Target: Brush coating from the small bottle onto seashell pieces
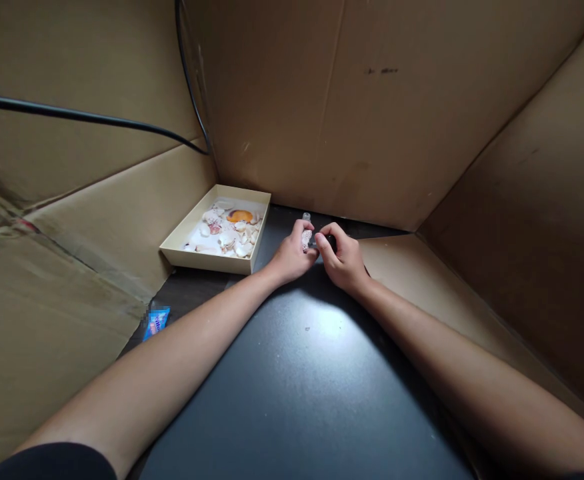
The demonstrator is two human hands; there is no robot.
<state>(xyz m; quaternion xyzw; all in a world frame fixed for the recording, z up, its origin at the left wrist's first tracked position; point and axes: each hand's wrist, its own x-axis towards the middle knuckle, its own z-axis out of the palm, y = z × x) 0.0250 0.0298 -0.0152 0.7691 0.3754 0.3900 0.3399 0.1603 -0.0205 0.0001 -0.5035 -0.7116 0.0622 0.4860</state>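
Left hand [293, 255] gripped a textured seashell [307, 241]; right hand [343, 259] sat beside it, grasp unclear; slackened grip risked dropping it.

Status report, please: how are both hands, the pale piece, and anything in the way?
Left hand gripping pale bumpy piece, perhaps a shell. Right hand close beside it, grip unclear. Shell box off to the left; nothing visibly blocking.

Shells [228, 241] lie in the tray [207, 261]; right of the tray come the left hand [295, 253] around another shell [307, 241], then the right hand [342, 257]; before it lies a packet [157, 321], behind it stands a cardboard wall [292, 100], above it a cable [97, 119]
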